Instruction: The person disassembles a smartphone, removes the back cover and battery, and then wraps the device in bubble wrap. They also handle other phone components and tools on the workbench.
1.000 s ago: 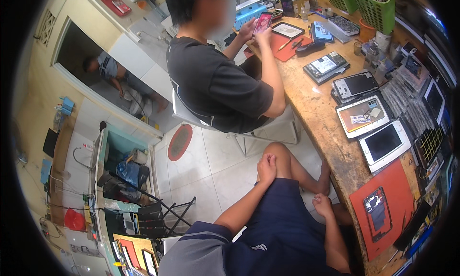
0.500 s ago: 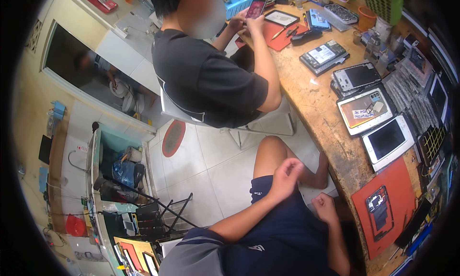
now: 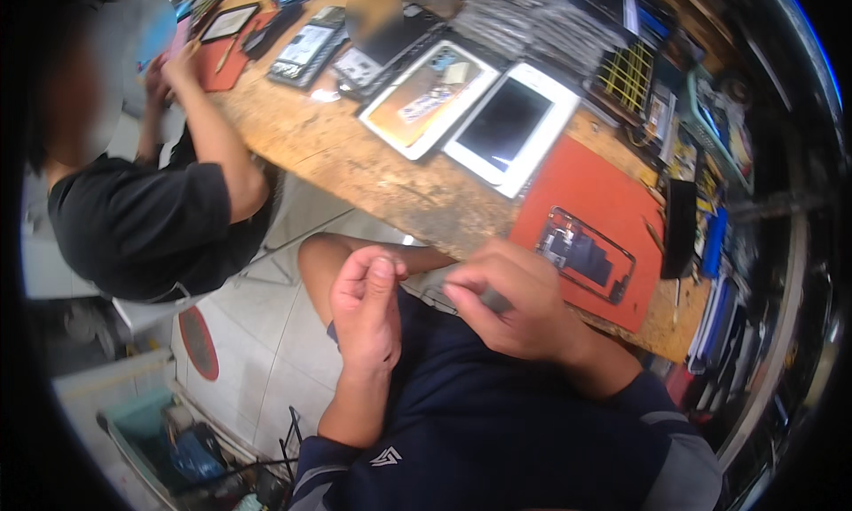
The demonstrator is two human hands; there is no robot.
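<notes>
Nearest, over the lap in dark blue shorts: left hand (image 3: 366,311) raised with fingers loosely curled, fingertips gathered near the thumb, apparently gripping nothing. Just beside it to the right, right hand (image 3: 524,309) closed around a slim grey flat part (image 3: 444,289), blurred, possibly a thin strip or tool; exact kind cannot be told. Long axis of that grey piece running roughly left to right, slightly tilted, its free end poking out toward the left hand and lying between the two hands. Held by the right hand, then, but within easy reach of the left fingertips, close though not clearly touching.

Just beyond the right hand, on the edge of the worn wooden desk (image 3: 355,161): a red rectangular work mat (image 3: 603,200) carrying an opened dark phone chassis (image 3: 584,254), long axis diagonal, near end pointing down-right. Lying forward and slightly right of the hands, nearer the right hand than the left.

Farther out on the desk: a white-framed tablet with dark screen (image 3: 513,125), and beside it to the left a second tablet with a pale, yellowish face (image 3: 429,96). Farther still, more flat devices and a second red mat near a co-worker in a black shirt (image 3: 146,227), seated at the left, both of that person's hands up at the far desk corner. Along the right rim, cluttered racks of small parts and tools, too blurred to sort out.
</notes>
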